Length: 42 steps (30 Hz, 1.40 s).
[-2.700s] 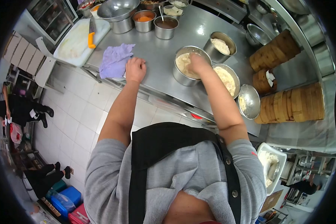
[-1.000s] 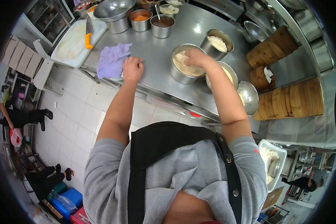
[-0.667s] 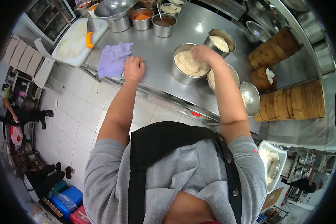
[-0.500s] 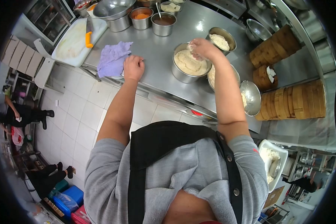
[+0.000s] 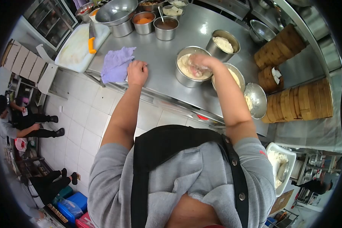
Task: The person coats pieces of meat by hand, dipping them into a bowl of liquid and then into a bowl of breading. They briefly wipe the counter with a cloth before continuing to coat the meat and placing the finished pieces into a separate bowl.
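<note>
My right hand is down in a round steel pot of pale, crumbly, flour-like mix. Motion smears its fingers, and the mix partly hides them. My left hand rests on the front of the steel table, fingers curled in a loose fist, with nothing visible in it. Just left of that hand lies a crumpled purple cloth. Behind the right hand stands a steel pot of white shreds. Partly under my right forearm is another steel pot with pale contents, and beside it a tilted steel bowl.
A white cutting board holds an orange-handled knife. Several steel pots stand at the back, one with brown sauce and a spoon. Bamboo steamers are stacked at right. A seated person is at far left.
My right hand has moved down and deeper into the pot's pale mix. My left hand stays by the cloth. The person at far left has come further into view.
</note>
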Motion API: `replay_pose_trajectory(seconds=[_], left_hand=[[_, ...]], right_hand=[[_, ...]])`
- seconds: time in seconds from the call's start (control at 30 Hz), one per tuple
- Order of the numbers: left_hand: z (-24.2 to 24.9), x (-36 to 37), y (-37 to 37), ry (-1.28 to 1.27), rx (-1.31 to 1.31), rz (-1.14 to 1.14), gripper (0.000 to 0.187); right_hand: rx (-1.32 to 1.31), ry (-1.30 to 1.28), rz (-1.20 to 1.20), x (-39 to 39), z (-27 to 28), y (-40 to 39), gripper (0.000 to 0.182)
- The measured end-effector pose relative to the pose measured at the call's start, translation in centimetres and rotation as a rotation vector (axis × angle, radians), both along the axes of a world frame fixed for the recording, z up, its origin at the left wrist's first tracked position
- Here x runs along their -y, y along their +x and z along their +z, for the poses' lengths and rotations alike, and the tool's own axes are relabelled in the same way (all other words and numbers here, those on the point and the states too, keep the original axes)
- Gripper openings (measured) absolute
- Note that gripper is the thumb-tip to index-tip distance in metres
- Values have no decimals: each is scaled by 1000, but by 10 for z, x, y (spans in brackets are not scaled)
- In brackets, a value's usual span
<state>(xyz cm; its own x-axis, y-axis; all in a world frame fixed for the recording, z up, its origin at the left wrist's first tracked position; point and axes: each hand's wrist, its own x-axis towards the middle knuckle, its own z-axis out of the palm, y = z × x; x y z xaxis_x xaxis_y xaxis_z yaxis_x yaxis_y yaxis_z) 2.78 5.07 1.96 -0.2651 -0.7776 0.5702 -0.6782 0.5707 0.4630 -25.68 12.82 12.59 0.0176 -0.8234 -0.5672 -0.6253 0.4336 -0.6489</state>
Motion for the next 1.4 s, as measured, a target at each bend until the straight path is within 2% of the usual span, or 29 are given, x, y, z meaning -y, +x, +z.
replay_pose_trajectory(seconds=[0.1,0.17,0.2,0.27,0.4,0.5,0.53,0.63,0.67,0.77,0.87,0.97,1.07,1.17,1.27,1.4], left_hand=[[-4,-3,2,35,15,-5,10],[-4,-4,4,64,21,-1,10],[-4,-6,4,60,18,1,10],[0,-1,1,42,8,7,10],[-1,-5,2,52,22,2,10],[0,-3,1,48,22,-4,10],[-1,-5,3,53,21,-4,10],[-1,-5,2,46,16,0,10],[-2,-6,2,54,7,0,10],[4,-1,0,47,3,-14,10],[-5,-5,2,52,8,-11,10],[-3,-4,3,41,6,-10,10],[-3,-4,3,41,1,-9,10],[0,-7,2,47,4,2,10],[-1,-5,2,45,-5,-5,11],[-3,-4,4,15,-19,-8,9]], right_hand=[[26,-117,38,0,4,-1,13],[-9,-200,98,-6,-14,3,24],[-151,-245,196,-2,-18,12,24],[-12,-253,185,8,-10,2,24],[145,-231,34,21,-29,0,21],[7,-100,3,25,-24,9,19],[111,-25,13,24,-13,5,17],[181,-218,-200,9,10,11,18],[87,-183,-44,12,0,3,17],[54,56,-136,27,-30,-11,17],[79,-232,-189,-3,15,1,23],[-474,-406,-15,-22,6,24,30],[-709,-380,88,-35,5,44,44],[-686,-371,146,-32,10,42,49],[-773,-343,162,-27,9,38,50],[-441,-357,95,-19,6,15,55]])
